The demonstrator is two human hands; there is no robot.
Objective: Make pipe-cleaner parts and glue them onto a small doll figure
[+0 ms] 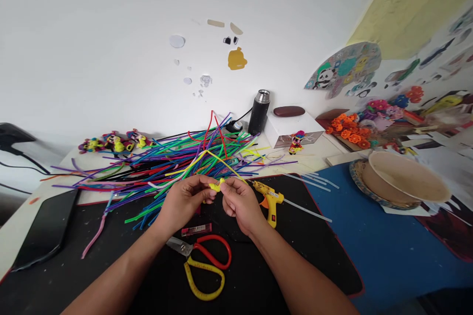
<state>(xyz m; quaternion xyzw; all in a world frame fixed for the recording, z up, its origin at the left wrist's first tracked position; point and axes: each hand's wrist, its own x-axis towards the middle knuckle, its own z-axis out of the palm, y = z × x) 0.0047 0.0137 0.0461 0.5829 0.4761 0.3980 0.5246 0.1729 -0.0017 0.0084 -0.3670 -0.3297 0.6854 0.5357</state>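
Both hands meet over a black mat [303, 251]. My left hand [185, 199] and my right hand [239, 202] each pinch one end of a small coiled yellow pipe cleaner [216, 186], held just above the mat. A long yellow stem runs up from it toward the pile. Behind the hands lies a big heap of coloured pipe cleaners [173, 162]. A yellow glue gun [269, 198] rests right of my right hand. Scissors [205, 263] with red and yellow handles lie below the hands, beside a small red tube [196, 229].
A black phone [48, 229] lies at the left edge. Finished pipe-cleaner figures [114, 142] sit at the back left, a black flask [259, 112] and white box [291, 128] at the back. A shallow bowl [406, 179] stands on the blue cloth [388, 246] at right.
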